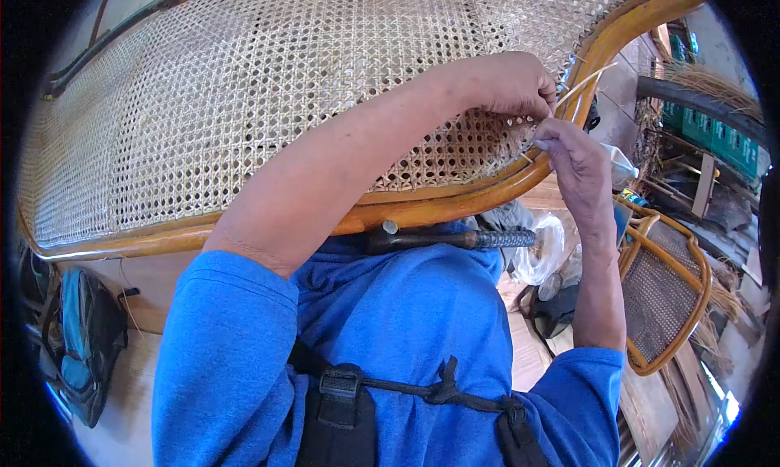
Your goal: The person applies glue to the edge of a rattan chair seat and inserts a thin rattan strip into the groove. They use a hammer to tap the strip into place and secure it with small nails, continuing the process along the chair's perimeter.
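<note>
A large panel of woven cane (268,77) lies across in front of me, set in a curved, varnished rattan frame (455,209). My left hand (520,85) reaches over the weave to its right edge, fingers closed by a pale cane strip (587,80) that sticks out past the frame. Just below it, my right hand (575,154) is bent over the frame's corner with thumb and fingertips pinched together. The fingertips of both hands nearly meet. Whatever lies between the right fingertips is too small to make out. Short strip ends poke up along the frame there.
Across my lap lies a dark tool with a ribbed handle (504,238). A coil of clear plastic (549,248) is beside it. A smaller rattan-framed woven piece (665,292) stands at right, near fibre bundles and planks. A backpack (80,341) sits at left.
</note>
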### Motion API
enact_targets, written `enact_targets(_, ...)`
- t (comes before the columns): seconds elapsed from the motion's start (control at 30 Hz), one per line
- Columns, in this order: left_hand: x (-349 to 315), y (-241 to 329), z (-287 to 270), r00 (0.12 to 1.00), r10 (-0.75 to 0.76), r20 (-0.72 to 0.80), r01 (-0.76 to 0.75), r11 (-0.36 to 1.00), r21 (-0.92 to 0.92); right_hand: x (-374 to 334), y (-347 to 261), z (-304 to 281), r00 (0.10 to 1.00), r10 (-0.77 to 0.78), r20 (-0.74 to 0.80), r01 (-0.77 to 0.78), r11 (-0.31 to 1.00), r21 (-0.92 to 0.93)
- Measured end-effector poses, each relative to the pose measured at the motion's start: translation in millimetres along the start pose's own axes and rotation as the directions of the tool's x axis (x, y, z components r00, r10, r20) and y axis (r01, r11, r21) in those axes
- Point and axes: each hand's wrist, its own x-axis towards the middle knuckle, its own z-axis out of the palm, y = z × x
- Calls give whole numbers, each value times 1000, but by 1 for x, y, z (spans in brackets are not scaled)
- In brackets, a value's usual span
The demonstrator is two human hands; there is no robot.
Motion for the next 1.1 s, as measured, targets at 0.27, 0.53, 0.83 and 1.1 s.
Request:
enact_targets(0.27,1,-1,-2,1000,-29,-4,29,999,-36,9,-5,0,982,-150,111,172,959,-227)
enact_targets(0.53,5,-11,-1,1000,-11,-15,10,997,-82,10,-7,1,957,-222,189,273,909,-315)
enact_targets(0.83,2,-11,-2,1000,5,-23,-6,997,-79,4,-8,5,986,-136,97,153,966,-209)
enact_targets(1.1,12,-21,-5,983,181,-35,-172,970,169,0,-6,-11,977,-172,-127,158,981,-111)
